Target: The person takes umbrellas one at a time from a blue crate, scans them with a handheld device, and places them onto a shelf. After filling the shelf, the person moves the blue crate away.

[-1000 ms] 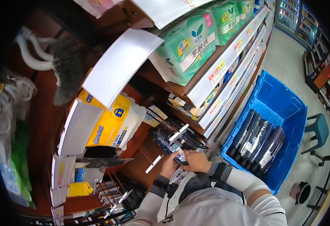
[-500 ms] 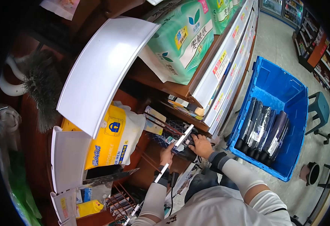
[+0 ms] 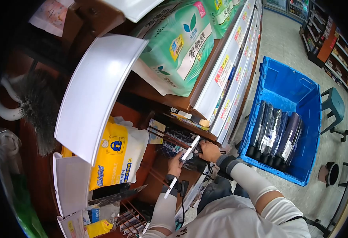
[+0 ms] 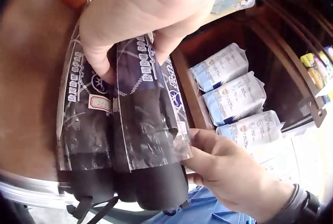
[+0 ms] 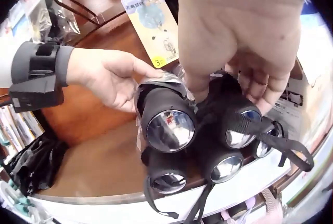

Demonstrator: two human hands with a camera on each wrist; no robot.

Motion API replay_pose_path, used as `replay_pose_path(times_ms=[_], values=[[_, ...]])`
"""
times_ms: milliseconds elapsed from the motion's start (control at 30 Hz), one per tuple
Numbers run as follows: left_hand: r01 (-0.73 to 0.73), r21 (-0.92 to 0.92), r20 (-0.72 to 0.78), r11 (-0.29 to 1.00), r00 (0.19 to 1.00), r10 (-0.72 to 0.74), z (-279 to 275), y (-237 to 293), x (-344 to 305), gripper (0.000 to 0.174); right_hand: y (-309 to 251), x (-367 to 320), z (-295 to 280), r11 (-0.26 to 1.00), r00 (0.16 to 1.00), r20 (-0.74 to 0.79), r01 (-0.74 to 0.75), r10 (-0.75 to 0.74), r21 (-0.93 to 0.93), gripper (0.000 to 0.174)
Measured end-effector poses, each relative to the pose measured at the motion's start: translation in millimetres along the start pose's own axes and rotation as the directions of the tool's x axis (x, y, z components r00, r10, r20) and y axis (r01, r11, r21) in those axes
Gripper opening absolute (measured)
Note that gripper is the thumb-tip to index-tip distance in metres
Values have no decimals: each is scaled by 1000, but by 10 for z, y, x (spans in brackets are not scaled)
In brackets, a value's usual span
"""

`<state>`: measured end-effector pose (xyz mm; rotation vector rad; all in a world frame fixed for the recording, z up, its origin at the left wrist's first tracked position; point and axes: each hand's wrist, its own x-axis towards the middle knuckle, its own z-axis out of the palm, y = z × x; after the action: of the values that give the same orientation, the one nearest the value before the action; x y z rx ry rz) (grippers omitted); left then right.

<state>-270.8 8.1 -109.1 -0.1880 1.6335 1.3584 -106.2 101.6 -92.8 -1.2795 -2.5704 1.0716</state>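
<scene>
Several folded umbrellas (image 5: 169, 130) in clear printed sleeves lie stacked on a low brown shelf, their black handles with shiny ends facing out over the edge. My left hand (image 4: 151, 11) holds a top umbrella (image 4: 148, 125) by its sleeved body, thumb on one side and fingers on the other. In the head view this left hand (image 3: 175, 164) is beside the shelf's white label strip. My right hand (image 5: 239, 42) comes from above and grips a neighbouring umbrella (image 5: 229, 109) near its handle, fingers curled down its far side. Wrist straps dangle from the handles.
A blue crate (image 3: 289, 79) with several more sleeved umbrellas (image 3: 275, 135) stands on the floor at the right. A yellow pack (image 3: 112, 152) and green packs (image 3: 182, 51) sit on nearby shelves. White price-label strips (image 3: 96, 95) jut outward. A green stool (image 3: 333, 105) is beyond the crate.
My hands have gone from close together around an umbrella in front of the shelf to over the stack. My right hand has moved apart from the left, onto another umbrella.
</scene>
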Motion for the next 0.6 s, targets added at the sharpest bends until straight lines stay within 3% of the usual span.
replay_pose_path(times_ms=[367, 467, 600], values=[[8, -128, 49, 992, 999, -2, 84, 75, -133, 18, 57, 82, -15, 1000, 1000, -10, 5, -5, -25, 45], [-11, 1, 52, 1000, 999, 11, 15, 65, -62, 18, 61, 72, 45, 998, 1000, -20, -10, 8, -57, 44], [-46, -44, 48, 998, 998, 48, 30, 32, -50, 16, 61, 22, 35, 999, 999, -39, -25, 24, -43, 44]])
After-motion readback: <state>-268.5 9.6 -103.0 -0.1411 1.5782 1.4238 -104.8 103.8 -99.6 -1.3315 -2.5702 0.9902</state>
